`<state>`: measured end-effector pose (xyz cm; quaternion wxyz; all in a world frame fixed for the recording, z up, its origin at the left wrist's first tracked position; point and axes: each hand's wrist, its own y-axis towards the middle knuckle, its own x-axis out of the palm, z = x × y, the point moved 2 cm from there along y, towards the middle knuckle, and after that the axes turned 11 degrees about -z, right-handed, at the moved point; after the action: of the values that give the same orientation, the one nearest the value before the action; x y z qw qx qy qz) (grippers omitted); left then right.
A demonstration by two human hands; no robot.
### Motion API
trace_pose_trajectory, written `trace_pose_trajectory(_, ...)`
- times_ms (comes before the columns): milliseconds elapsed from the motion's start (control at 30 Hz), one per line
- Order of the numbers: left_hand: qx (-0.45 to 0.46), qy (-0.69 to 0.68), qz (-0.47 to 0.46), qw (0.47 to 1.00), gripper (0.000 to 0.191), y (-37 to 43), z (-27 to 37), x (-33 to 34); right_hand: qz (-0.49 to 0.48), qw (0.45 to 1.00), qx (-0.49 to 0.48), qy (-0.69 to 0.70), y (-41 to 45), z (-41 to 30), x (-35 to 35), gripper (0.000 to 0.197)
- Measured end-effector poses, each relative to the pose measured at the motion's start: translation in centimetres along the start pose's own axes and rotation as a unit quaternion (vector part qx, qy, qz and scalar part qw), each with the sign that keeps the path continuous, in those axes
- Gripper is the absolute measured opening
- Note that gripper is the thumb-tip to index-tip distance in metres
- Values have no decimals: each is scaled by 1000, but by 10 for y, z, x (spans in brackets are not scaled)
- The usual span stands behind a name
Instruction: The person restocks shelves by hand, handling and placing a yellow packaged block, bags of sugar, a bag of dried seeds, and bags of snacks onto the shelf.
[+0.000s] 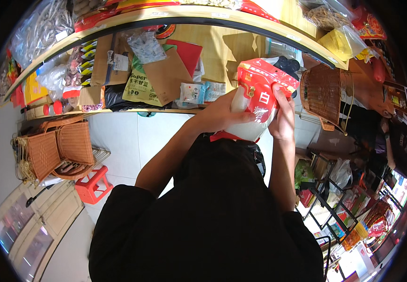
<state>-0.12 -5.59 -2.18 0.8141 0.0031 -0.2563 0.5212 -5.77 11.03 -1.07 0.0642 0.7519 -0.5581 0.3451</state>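
In front of my chest I hold a red and clear plastic bag of white sugar with both hands. Its red header points away from me, and the printed side faces up. My left hand grips the left side, the thumb lying across the front near the lower end. On the right side my right hand holds the bag, with its fingers reaching up the printed face. Both palms' undersides are hidden. Beyond the bag, a wooden shelf carries small snack packets and a light green food pouch.
An upper shelf edge with bagged dried goods runs across the top. Wicker chairs and a red plastic stool stand left. To the right are a wicker chair, a black metal rack and another person's arm.
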Motion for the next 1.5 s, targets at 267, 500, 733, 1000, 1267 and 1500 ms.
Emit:
trace_pose_trajectory(267,-26,42,13,999,49,12,-94,-33,-32,963,15,-268,17,44,-24,29)
trace_pose_trajectory(500,-49,-128,29,990,44,-4,-125,-49,-106,859,185,-465,14,91,-68,60)
trace_pose_trajectory(733,-94,-105,120,983,45,-8,-144,-75,-136,849,234,-453,11,136,-79,70)
trace_pose_trajectory(1000,-113,-142,129,975,45,48,-175,-120,-70,847,244,-466,31,183,-125,55)
trace_pose_trajectory(1267,-177,6,167,970,39,113,-186,-170,15,928,329,-172,63,214,-144,64)
trace_pose_trajectory(1500,-222,22,180,958,42,152,-208,-183,-17,930,360,-71,70,245,-158,65)
